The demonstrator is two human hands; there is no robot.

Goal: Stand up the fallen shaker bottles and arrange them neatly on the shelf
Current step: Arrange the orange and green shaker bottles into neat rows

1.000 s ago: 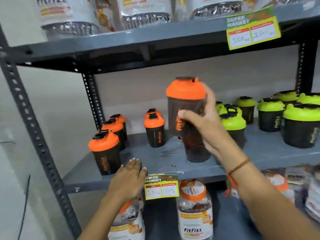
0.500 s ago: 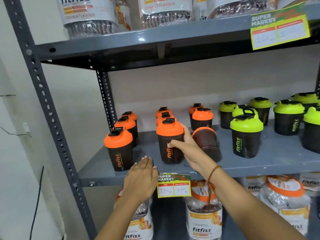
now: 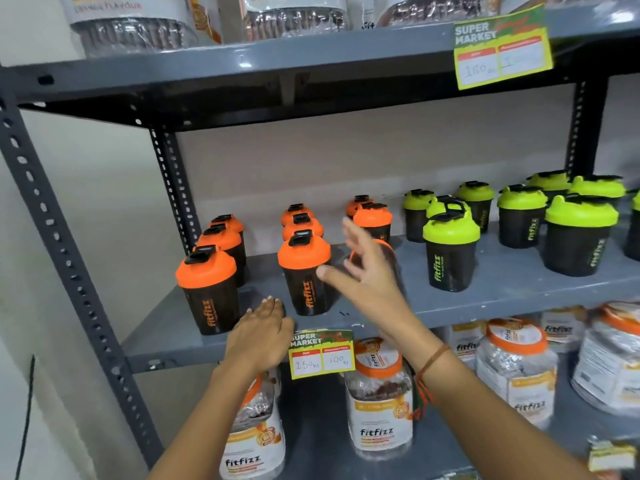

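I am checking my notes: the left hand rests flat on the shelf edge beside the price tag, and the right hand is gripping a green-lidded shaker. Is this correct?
Not quite. In the head view the right hand is open, fingers spread, gripping nothing, in front of a fallen orange-lidded shaker. The left hand does rest flat on the shelf edge beside the price tag.

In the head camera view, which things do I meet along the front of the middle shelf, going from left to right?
Orange-lidded shaker → left hand → second orange-lidded shaker → right hand, open in front of a fallen shaker → green-lidded shaker → another green-lidded shaker.
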